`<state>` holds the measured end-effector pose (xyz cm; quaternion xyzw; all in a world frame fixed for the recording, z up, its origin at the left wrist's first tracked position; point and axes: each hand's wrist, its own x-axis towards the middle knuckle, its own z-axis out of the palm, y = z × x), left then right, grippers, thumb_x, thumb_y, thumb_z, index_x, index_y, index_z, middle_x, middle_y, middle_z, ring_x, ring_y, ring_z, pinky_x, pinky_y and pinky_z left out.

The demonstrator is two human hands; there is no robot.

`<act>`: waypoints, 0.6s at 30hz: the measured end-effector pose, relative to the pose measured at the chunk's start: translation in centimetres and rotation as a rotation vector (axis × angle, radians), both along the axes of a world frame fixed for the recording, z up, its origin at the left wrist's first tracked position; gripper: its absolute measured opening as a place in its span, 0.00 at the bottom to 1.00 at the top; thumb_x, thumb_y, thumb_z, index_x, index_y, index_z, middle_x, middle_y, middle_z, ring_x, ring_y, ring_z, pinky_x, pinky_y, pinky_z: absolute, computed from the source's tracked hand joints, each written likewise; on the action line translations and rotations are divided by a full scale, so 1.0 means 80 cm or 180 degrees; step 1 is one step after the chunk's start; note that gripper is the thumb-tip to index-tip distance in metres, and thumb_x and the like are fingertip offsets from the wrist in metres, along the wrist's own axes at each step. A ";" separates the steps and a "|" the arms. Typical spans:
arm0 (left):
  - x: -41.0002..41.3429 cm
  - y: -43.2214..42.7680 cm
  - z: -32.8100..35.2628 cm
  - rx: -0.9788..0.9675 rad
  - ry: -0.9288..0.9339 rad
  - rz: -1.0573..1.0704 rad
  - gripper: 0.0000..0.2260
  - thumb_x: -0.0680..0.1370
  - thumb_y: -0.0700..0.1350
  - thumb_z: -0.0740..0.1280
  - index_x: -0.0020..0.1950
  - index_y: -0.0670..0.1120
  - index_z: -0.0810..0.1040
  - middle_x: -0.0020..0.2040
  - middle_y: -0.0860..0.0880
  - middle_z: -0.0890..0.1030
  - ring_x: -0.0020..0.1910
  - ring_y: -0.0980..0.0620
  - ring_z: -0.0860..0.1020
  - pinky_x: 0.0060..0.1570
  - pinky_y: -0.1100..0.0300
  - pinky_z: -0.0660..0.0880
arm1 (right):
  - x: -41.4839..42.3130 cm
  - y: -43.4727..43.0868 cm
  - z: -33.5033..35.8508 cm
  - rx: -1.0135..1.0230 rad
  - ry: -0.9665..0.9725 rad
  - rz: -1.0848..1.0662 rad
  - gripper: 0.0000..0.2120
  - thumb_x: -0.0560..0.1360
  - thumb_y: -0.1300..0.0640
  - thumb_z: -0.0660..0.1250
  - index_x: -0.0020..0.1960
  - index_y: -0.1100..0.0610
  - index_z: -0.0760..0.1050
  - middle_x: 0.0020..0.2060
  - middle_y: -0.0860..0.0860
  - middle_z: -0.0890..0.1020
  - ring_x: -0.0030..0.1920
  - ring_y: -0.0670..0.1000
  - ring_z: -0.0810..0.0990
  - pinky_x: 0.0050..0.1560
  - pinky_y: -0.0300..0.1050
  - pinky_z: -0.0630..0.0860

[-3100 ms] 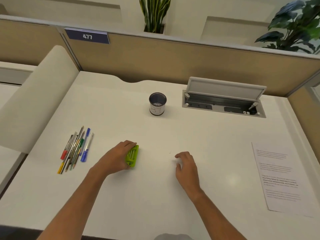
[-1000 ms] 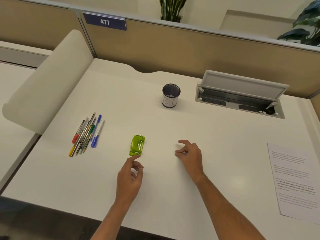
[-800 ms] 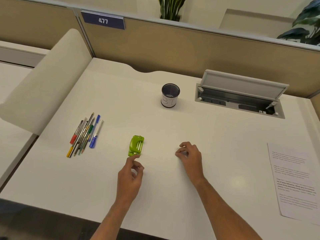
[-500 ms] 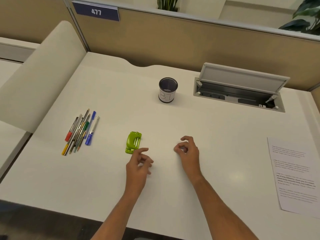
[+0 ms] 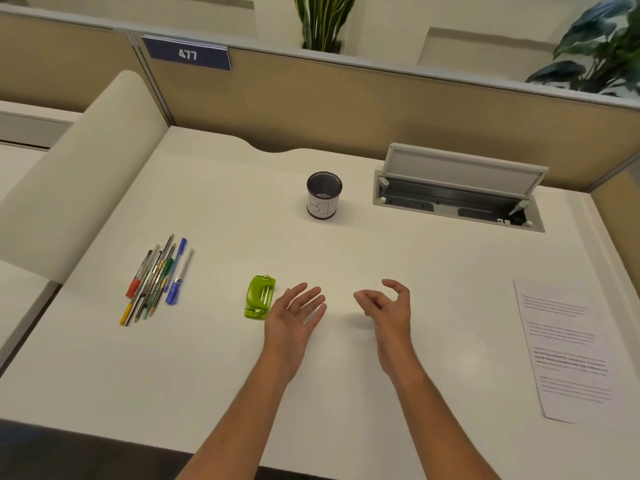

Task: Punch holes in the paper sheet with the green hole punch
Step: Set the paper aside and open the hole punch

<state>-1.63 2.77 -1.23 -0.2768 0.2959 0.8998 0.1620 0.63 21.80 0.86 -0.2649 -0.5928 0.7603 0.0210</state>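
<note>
The green hole punch (image 5: 260, 297) lies flat on the white desk (image 5: 346, 258), left of centre. My left hand (image 5: 293, 317) hovers just to its right, palm turned up, fingers spread, holding nothing. My right hand (image 5: 388, 310) is further right, fingers loosely curled and apart, also empty. The printed paper sheet (image 5: 565, 351) lies flat near the desk's right edge, well away from both hands.
A bunch of pens and markers (image 5: 156, 278) lies at the left. A dark mesh pen cup (image 5: 323, 195) stands at the back centre. An open cable hatch (image 5: 459, 192) sits at the back right. A tan partition (image 5: 346, 109) walls the rear.
My left hand has let go of the punch, drawn back, then shifted right and opened palm-up. My right hand's fingers have uncurled. The punch lies where it was left.
</note>
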 end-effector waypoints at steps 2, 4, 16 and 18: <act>-0.003 0.004 0.004 0.0112 -0.0018 -0.0004 0.19 0.87 0.51 0.63 0.70 0.39 0.79 0.67 0.35 0.85 0.68 0.34 0.83 0.68 0.40 0.78 | 0.002 -0.010 0.006 0.0097 0.0120 0.0163 0.29 0.74 0.58 0.82 0.66 0.46 0.69 0.49 0.54 0.90 0.51 0.48 0.87 0.62 0.46 0.77; -0.004 0.008 0.007 0.0072 -0.0005 -0.0064 0.20 0.87 0.52 0.63 0.71 0.39 0.79 0.67 0.35 0.85 0.68 0.34 0.83 0.68 0.40 0.78 | 0.005 -0.022 0.008 0.0216 0.0190 0.0339 0.29 0.74 0.59 0.82 0.65 0.46 0.69 0.47 0.55 0.90 0.50 0.49 0.88 0.58 0.41 0.78; -0.096 0.017 0.057 -0.1444 0.0424 -0.0030 0.13 0.78 0.43 0.69 0.57 0.37 0.85 0.52 0.37 0.89 0.56 0.37 0.88 0.53 0.50 0.88 | -0.130 -0.024 0.054 0.0784 0.0520 0.0230 0.25 0.75 0.65 0.79 0.62 0.49 0.70 0.42 0.56 0.90 0.44 0.52 0.89 0.49 0.40 0.84; -0.125 0.013 0.068 -0.1502 0.0478 0.0081 0.10 0.81 0.41 0.68 0.57 0.37 0.85 0.52 0.37 0.89 0.57 0.37 0.87 0.55 0.49 0.87 | -0.173 -0.021 0.069 0.0986 0.0535 0.0144 0.25 0.75 0.63 0.80 0.62 0.48 0.71 0.42 0.52 0.90 0.45 0.49 0.88 0.52 0.40 0.82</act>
